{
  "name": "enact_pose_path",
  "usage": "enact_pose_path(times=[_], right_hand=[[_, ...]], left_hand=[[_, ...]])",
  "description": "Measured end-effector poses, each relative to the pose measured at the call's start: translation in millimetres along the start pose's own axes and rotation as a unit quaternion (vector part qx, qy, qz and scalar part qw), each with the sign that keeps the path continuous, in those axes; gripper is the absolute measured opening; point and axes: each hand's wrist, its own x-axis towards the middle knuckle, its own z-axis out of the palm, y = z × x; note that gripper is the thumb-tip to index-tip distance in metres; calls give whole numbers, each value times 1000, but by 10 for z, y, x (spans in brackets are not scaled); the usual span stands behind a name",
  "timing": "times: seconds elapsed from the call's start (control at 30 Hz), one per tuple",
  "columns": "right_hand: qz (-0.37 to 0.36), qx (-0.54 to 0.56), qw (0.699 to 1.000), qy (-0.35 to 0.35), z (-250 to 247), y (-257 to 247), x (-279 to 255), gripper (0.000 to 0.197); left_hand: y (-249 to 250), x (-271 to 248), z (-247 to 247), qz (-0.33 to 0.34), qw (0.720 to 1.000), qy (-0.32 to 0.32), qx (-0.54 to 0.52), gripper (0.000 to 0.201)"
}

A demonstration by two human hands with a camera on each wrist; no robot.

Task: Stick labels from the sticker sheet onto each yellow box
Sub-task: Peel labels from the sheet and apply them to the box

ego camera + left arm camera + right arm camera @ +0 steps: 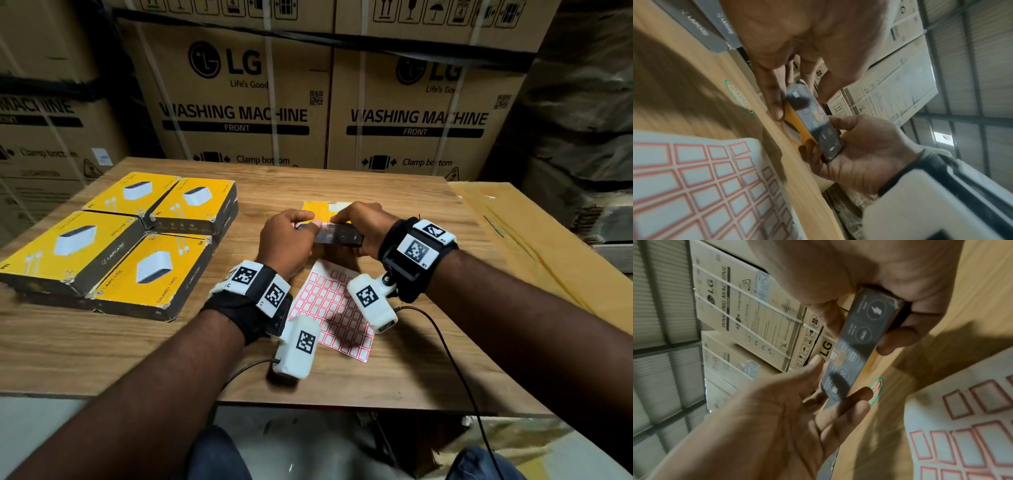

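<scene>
Both hands hold one yellow box just above the table's middle, tipped so its dark side faces me. My left hand grips its left end and my right hand its right end, thumbs on the upper edge. A small red-bordered label sits on the dark side near that edge, between the two thumbs; the same label shows in the right wrist view. The sticker sheet lies flat on the table under my wrists. Several more yellow boxes are stacked at the left.
The wooden table has a round sticker on its surface near the held box. Tall LG washing machine cartons wall off the back. A flat brown carton adjoins the table's right side. Cables trail from both wrist cameras.
</scene>
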Motion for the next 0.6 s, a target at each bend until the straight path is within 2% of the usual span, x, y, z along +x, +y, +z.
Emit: enact_pose_path(times=[0.07,0.2,0.27,0.37,0.43,0.53,0.6], right_hand=[[-28,0,1000,13,11,-24,3,63],[-67,-5,997,-32,-44,-60,-12,50],[-86,-21,995,-49,-71,-46,-17,48],[-113,-45,991,-51,-77,-7,-21,51],[-119,-55,990,-58,-95,7,-38,53],[-107,-44,990,-79,-111,51,-84,58],[-109,-59,988,-88,-88,82,-104,72]], left_hand=[[37,20,-6,-54,998,-8,-42,33],[127,33,-26,-117,987,-54,-100,58],[165,25,-27,-133,983,-74,-107,50],[212,-10,-44,-168,972,-97,-134,20],[216,-22,-72,-183,968,-93,-148,10],[207,-27,-106,-179,967,-84,-158,11],[201,-31,-97,-161,973,-89,-137,12]])
